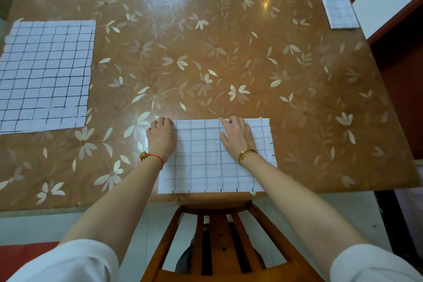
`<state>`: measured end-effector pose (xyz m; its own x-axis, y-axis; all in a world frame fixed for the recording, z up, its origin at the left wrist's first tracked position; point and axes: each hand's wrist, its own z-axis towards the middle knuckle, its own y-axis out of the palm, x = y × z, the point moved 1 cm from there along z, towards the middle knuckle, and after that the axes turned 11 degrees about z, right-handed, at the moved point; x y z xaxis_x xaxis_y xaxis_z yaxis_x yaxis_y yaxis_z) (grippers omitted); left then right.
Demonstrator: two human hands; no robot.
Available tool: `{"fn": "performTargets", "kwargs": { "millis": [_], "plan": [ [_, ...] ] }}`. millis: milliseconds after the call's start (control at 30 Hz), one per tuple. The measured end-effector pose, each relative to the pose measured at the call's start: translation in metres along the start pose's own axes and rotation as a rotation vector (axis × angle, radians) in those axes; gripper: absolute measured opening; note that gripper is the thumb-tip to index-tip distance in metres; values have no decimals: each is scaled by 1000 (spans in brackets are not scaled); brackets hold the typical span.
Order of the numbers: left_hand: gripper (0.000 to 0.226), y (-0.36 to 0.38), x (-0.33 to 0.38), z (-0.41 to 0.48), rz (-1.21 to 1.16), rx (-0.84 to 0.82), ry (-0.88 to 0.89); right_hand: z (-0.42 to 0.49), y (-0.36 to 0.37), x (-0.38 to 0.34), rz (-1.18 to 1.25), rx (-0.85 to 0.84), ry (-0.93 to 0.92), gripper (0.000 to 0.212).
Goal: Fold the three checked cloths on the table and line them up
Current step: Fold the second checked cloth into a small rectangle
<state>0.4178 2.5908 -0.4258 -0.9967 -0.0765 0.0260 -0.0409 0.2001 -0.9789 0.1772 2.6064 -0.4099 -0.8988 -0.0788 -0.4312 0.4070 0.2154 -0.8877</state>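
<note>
The right hand (pixel 238 137) lay flat with its fingers spread and straight, pressing down on the near cloth (pixel 206 167); the left hand (pixel 161 137) sat at that cloth's far left corner with its fingers curled over, their tips hidden, so whether it pinched the edge or merely rested there could not be told; a red string (pixel 152 158) circled the left wrist and a gold bracelet (pixel 247 152) the right; the near cloth was a wide rectangle lying at the front edge of the table (pixel 206 52), straight ahead of the person; a second cloth (pixel 45 75) lay spread out flat at the table's left side, well apart; a third cloth (pixel 340 12), folded small, sat at the far right corner; a wooden chair (pixel 217 224) stood tucked just below the front edge.
</note>
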Motion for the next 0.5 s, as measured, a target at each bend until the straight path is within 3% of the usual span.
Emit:
{"fn": "performTargets", "kwargs": {
  "millis": [167, 400, 500],
  "plan": [
    [30, -6, 0, 13, -6, -28, -15, 8, 19, -17, -39, -108, 81, 53],
    [24, -7, -6, 25, -66, -2, -33, 11, 22, -13, -103, -128, 79, 56],
    [23, -9, -10, 34, -69, -62, -25, 10, 21, -11, -113, -142, 69, 60]
  ]
}}
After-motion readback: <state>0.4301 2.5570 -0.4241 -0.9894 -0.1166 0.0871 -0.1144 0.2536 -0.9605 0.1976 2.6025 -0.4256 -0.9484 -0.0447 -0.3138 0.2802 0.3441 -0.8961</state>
